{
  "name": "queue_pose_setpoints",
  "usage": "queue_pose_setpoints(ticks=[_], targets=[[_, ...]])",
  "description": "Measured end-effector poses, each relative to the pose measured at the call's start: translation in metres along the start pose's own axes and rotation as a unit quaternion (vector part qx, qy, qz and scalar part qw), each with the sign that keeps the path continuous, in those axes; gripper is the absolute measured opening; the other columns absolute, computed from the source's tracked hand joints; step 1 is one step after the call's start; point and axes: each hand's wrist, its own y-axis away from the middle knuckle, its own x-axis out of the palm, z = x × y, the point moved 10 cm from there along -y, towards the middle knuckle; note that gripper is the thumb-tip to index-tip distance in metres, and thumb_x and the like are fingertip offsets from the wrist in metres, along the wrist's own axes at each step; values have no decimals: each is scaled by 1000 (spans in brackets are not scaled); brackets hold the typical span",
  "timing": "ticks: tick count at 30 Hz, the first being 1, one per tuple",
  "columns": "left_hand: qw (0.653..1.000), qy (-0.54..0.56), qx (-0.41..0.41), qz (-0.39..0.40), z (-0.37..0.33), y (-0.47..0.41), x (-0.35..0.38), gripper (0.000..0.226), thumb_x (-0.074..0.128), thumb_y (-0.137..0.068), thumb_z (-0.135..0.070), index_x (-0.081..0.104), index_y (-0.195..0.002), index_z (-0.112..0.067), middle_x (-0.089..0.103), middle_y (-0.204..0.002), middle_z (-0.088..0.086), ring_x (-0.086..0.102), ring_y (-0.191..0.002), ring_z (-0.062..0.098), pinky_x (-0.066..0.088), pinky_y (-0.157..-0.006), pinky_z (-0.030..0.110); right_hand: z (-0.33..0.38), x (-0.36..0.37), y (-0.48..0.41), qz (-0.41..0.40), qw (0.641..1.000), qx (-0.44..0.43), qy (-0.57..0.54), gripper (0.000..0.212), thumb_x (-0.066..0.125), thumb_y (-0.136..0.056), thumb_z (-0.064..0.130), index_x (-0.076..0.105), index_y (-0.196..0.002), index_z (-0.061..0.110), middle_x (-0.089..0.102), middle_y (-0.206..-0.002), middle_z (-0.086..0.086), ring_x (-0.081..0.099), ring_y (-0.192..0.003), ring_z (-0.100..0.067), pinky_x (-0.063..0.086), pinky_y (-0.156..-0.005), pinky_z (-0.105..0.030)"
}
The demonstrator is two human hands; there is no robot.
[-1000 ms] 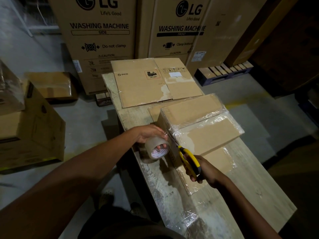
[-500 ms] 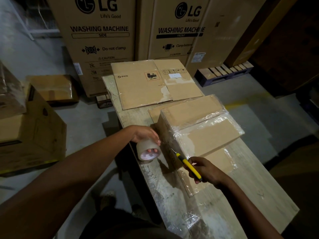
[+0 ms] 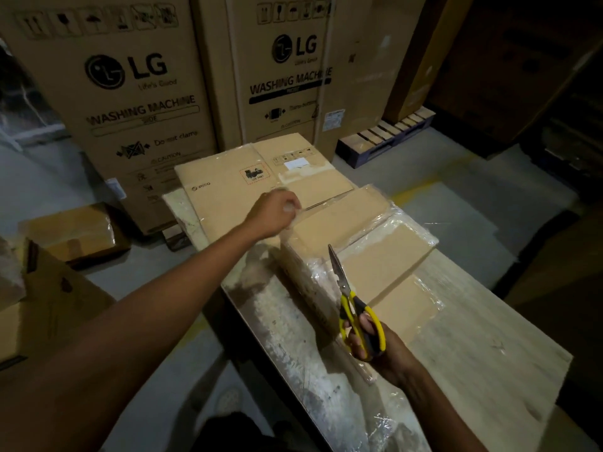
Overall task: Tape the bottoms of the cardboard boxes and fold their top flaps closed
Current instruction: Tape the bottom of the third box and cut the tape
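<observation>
Risk: left hand [image 3: 272,213] grip curled round blurred tape roll [image 3: 288,207] at box [image 3: 342,220] corner, right hand [image 3: 381,350] grip clasping scissors [image 3: 342,288], so slack tape may twist and self-stick.

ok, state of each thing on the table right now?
Brown cardboard box: flaps closed, clear tape over its top.
Flattened cardboard box: lies flat at the far end of the wooden table.
Yellow-and-black scissors: blades shut, tips up, gripped by right hand.
Clear tape roll: blurred, held by left hand at the box's far corner.

Bare forearms [image 3: 169,298], dark clothing [image 3: 228,433].
</observation>
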Motion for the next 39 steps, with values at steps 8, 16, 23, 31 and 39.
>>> queue_pose_setpoints(ticks=[8,16,23,31,39], targets=[[915,-187,351,-64,-92,2,91,28,73,-76,-3,70,-102,-14,69,-80,5,65,-67,26,48,-63,35,-20,3,2,-104,986,-53,-118,63,76,-82,48,60,-116,-3,50,-79,-12,47,-57,-20,34,-44,-24],[827,-229,513,-12,-92,-16,143,15,72,-83,-11,66,-97,-14,66,-82,7,61,-62,27,49,-73,41,-13,-2,13,-222,966,-77,-108,58,68,-87,50,66,-114,-2,56,-79,-14,50,-56,-18,33,-43,-21],[816,-83,572,7,-135,-8,167,24,70,-84,-10,66,-107,-15,67,-85,5,62,-76,27,46,-77,39,-31,17,4,-247,920,-144,-266,63,81,-76,48,66,-113,0,55,-78,-9,51,-53,-14,29,-41,-19],[820,-84,565,33,-170,9,228,17,56,-94,-11,63,-108,-15,63,-92,6,61,-85,27,38,-97,48,-44,32,4,-353,845,-234,-327,69,82,-73,53,66,-117,3,56,-80,-9,52,-58,-17,29,-49,-24],[826,-89,556,26,-168,8,239,12,56,-96,-12,62,-105,-15,59,-92,7,57,-84,29,40,-89,45,-6,-53,60,-539,756,-227,-294,30,58,-93,27,68,-97,0,56,-67,-9,46,-47,-12,27,-40,-20]])
